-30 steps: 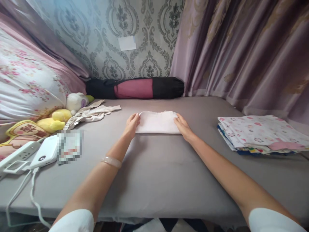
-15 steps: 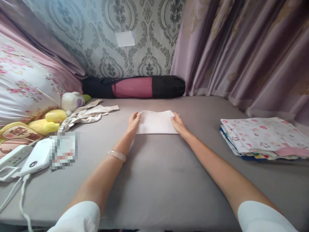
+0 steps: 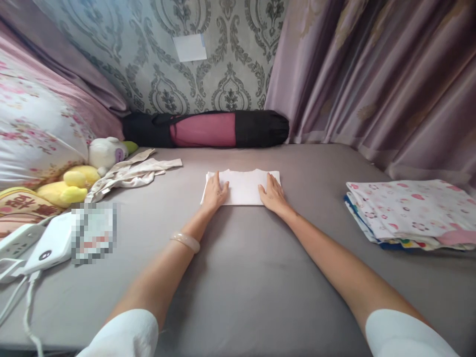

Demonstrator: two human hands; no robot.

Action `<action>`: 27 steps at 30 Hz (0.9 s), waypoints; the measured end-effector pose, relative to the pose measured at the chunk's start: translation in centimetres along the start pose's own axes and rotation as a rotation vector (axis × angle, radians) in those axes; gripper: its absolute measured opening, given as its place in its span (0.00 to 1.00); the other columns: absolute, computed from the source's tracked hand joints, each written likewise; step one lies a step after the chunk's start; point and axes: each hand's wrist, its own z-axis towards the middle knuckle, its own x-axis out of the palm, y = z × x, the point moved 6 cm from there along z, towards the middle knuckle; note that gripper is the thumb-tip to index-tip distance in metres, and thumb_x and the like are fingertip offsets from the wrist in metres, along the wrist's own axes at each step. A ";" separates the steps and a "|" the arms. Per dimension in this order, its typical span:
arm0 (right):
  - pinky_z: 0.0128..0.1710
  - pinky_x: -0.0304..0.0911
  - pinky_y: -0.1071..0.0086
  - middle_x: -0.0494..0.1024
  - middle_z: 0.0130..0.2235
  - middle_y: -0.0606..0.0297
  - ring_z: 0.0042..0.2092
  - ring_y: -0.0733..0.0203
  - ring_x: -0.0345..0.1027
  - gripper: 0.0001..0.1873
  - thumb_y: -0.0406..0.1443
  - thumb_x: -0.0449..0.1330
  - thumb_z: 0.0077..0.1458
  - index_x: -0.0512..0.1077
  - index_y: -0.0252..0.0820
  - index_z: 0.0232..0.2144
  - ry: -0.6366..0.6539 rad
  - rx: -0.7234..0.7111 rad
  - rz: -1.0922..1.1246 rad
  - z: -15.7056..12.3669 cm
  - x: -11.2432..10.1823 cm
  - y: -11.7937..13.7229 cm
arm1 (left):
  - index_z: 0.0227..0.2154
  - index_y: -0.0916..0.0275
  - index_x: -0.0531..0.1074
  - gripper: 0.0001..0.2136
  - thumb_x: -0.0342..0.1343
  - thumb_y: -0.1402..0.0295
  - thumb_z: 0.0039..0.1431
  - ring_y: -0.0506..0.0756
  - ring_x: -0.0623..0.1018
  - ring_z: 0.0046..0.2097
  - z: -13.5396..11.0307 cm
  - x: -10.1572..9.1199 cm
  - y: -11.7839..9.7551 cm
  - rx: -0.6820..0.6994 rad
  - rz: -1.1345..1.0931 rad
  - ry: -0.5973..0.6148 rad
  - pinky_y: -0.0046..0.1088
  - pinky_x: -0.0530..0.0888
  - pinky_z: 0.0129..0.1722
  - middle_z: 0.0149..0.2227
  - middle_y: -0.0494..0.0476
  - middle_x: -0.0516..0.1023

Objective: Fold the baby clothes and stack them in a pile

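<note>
A white folded cloth (image 3: 243,188) lies flat on the grey bed sheet (image 3: 238,277), its long side running left to right. On its left end rests my left hand (image 3: 215,192), fingers stretched forward and thumb apart. My right hand (image 3: 273,193) lies the same way on the right end, palm down and open. Neither hand grips the cloth; both press on its top. A pale bangle (image 3: 185,242) circles my left wrist.
To the right sits a stack of folded printed cloths (image 3: 409,208). A crumpled beige garment (image 3: 136,173), plush toys (image 3: 67,186), a white power bank (image 3: 54,240) and a power strip (image 3: 22,238) lie left. A black-and-pink rolled bag (image 3: 204,130) lies along the wall.
My hands have let go of the cloth's side edges and now lie flat on top of it. The cloth rests on the sheet. The view has shifted slightly.
</note>
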 end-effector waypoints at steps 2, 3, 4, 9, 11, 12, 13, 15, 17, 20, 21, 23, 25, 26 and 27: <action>0.67 0.42 0.53 0.48 0.69 0.45 0.70 0.46 0.39 0.34 0.42 0.41 0.66 0.49 0.26 0.67 0.046 0.046 -0.084 -0.3 0.1 0.0 | 0.65 0.76 0.54 0.30 0.44 0.59 0.66 0.65 0.54 0.69 -0.7 0.1 -0.6 0.012 0.198 0.054 0.44 0.50 0.68 0.67 0.74 0.57; 0.66 0.42 0.52 0.47 0.70 0.44 0.70 0.44 0.39 0.34 0.44 0.41 0.66 0.50 0.25 0.67 0.070 0.066 -0.119 -0.4 0.1 0.0 | 0.64 0.75 0.55 0.30 0.42 0.57 0.67 0.66 0.53 0.69 -0.9 0.1 -0.7 0.006 0.276 0.074 0.47 0.48 0.68 0.67 0.73 0.57; 0.66 0.41 0.51 0.47 0.70 0.43 0.70 0.43 0.39 0.35 0.45 0.41 0.66 0.51 0.24 0.66 0.086 0.080 -0.151 -0.6 0.0 0.0 | 0.64 0.73 0.57 0.30 0.39 0.55 0.67 0.67 0.52 0.69 -1.2 0.1 -0.8 -0.003 0.336 0.088 0.49 0.48 0.67 0.67 0.73 0.56; 0.67 0.39 0.53 0.46 0.70 0.43 0.70 0.44 0.38 0.37 0.47 0.40 0.67 0.50 0.21 0.66 0.104 0.080 -0.256 -1.0 -0.2 0.0 | 0.64 0.69 0.57 0.32 0.32 0.52 0.68 0.66 0.51 0.70 -1.6 0.1 -0.9 -0.033 0.462 0.129 0.52 0.50 0.66 0.68 0.73 0.54; 0.67 0.39 0.54 0.46 0.70 0.44 0.70 0.45 0.38 0.38 0.47 0.39 0.67 0.49 0.21 0.67 0.108 0.073 -0.278 -1.0 -0.1 -0.1 | 0.65 0.69 0.56 0.32 0.31 0.52 0.68 0.65 0.51 0.70 -1.7 0.0 -0.9 -0.042 0.480 0.137 0.51 0.51 0.66 0.68 0.72 0.53; 0.67 0.39 0.55 0.45 0.70 0.44 0.70 0.45 0.38 0.38 0.47 0.38 0.67 0.49 0.21 0.67 0.108 0.072 -0.287 -1.0 0.0 -0.1 | 0.65 0.69 0.55 0.32 0.31 0.52 0.68 0.65 0.51 0.70 -1.7 0.0 -1.0 -0.045 0.488 0.137 0.51 0.51 0.66 0.68 0.72 0.53; 0.67 0.39 0.55 0.45 0.70 0.44 0.70 0.45 0.37 0.38 0.47 0.38 0.67 0.49 0.21 0.67 0.108 0.072 -0.294 -1.0 0.1 -0.2 | 0.65 0.68 0.55 0.32 0.31 0.52 0.68 0.65 0.51 0.70 -1.7 0.0 -1.0 -0.048 0.495 0.134 0.51 0.52 0.66 0.68 0.72 0.53; 0.67 0.39 0.55 0.45 0.70 0.43 0.70 0.46 0.37 0.38 0.47 0.37 0.68 0.48 0.21 0.67 0.111 0.077 -0.305 -0.9 0.2 -0.2 | 0.65 0.68 0.55 0.32 0.31 0.52 0.68 0.65 0.51 0.70 -1.8 0.0 -1.2 -0.053 0.509 0.137 0.50 0.53 0.65 0.68 0.72 0.53; 0.66 0.39 0.56 0.45 0.70 0.43 0.70 0.46 0.36 0.38 0.47 0.37 0.68 0.48 0.21 0.67 0.121 0.082 -0.309 -0.9 0.2 -0.2 | 0.66 0.68 0.54 0.32 0.31 0.52 0.68 0.65 0.51 0.70 -1.8 0.0 -1.2 -0.057 0.515 0.156 0.50 0.53 0.65 0.69 0.72 0.52; 0.66 0.41 0.55 0.45 0.70 0.44 0.70 0.46 0.37 0.38 0.48 0.39 0.67 0.49 0.22 0.67 0.151 0.089 -0.304 -0.8 -0.2 -0.2 | 0.66 0.69 0.54 0.32 0.31 0.51 0.67 0.66 0.50 0.70 -1.6 0.0 -1.1 -0.065 0.513 0.198 0.53 0.54 0.65 0.69 0.73 0.51; 0.66 0.41 0.54 0.47 0.70 0.43 0.70 0.45 0.38 0.37 0.47 0.40 0.67 0.51 0.22 0.66 0.159 0.088 -0.301 -0.8 -0.4 -0.1 | 0.65 0.69 0.54 0.32 0.32 0.51 0.67 0.66 0.51 0.70 -1.4 -0.1 -1.1 -0.065 0.514 0.210 0.55 0.54 0.64 0.69 0.74 0.51; 0.65 0.42 0.52 0.52 0.68 0.42 0.69 0.43 0.42 0.35 0.46 0.41 0.67 0.56 0.22 0.64 0.146 0.077 -0.296 -0.5 -0.9 0.5 | 0.63 0.69 0.59 0.31 0.34 0.51 0.67 0.67 0.53 0.69 -0.9 -0.2 -1.2 -0.063 0.519 0.224 0.57 0.54 0.63 0.67 0.75 0.55; 0.65 0.41 0.50 0.56 0.66 0.42 0.68 0.44 0.45 0.31 0.42 0.41 0.67 0.60 0.22 0.62 0.084 0.037 -0.283 0.0 -1.4 1.7 | 0.59 0.70 0.63 0.29 0.36 0.53 0.67 0.67 0.55 0.68 -0.3 -0.3 -1.9 -0.031 0.522 0.207 0.58 0.54 0.63 0.66 0.75 0.59; 0.66 0.40 0.50 0.57 0.66 0.43 0.68 0.44 0.45 0.30 0.40 0.41 0.67 0.61 0.23 0.61 0.052 0.004 -0.270 0.3 -1.4 2.6 | 0.59 0.70 0.64 0.27 0.37 0.55 0.68 0.67 0.55 0.68 -0.1 -0.3 -2.5 0.005 0.518 0.186 0.57 0.53 0.64 0.65 0.74 0.60; 0.66 0.39 0.51 0.57 0.67 0.44 0.68 0.46 0.45 0.29 0.38 0.40 0.67 0.60 0.24 0.62 0.032 -0.035 -0.252 0.6 -1.2 3.6 | 0.59 0.70 0.63 0.26 0.37 0.58 0.68 0.66 0.55 0.69 0.2 -0.2 -3.1 0.052 0.507 0.161 0.56 0.52 0.64 0.66 0.73 0.60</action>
